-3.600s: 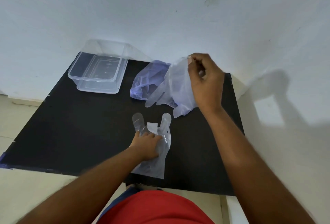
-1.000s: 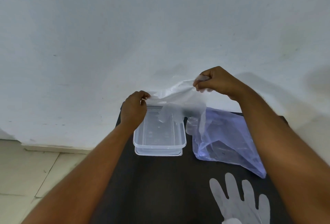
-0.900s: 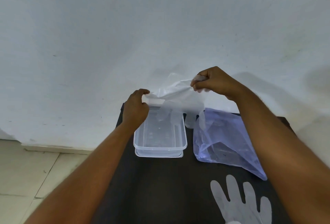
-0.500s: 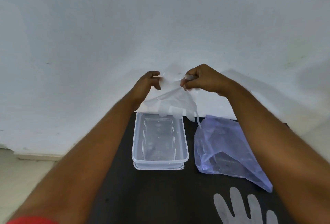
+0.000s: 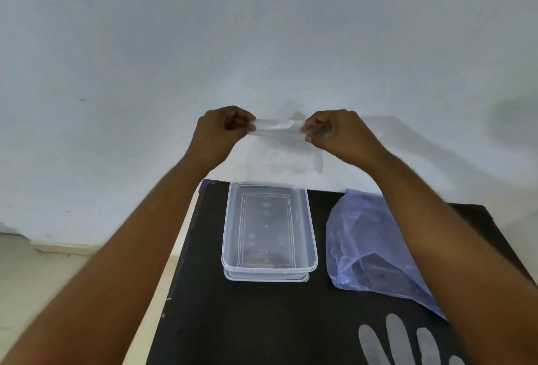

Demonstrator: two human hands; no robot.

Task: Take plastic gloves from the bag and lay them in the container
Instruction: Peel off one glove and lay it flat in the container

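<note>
A clear plastic glove [image 5: 276, 143] hangs stretched by its cuff between my left hand [image 5: 222, 129] and my right hand [image 5: 332, 131], both pinching it. It hangs above the far end of the clear rectangular container [image 5: 227, 248], which stands on the black table. The glove is hard to make out against the white wall. To the container's right lies the bluish plastic bag [image 5: 366, 245], partly behind my right forearm. A second clear glove [image 5: 398, 341] lies flat on the table at the near right, fingers pointing away from me.
The black table [image 5: 233, 321] stands against a white wall [image 5: 262, 30]. Its left edge runs close beside the container, with pale floor tiles [image 5: 43, 277] beyond it.
My hands have lifted the glove higher and spread apart, pulling its cuff taut above the container's far end. Earlier, my left hand left the second glove flat on the table.
</note>
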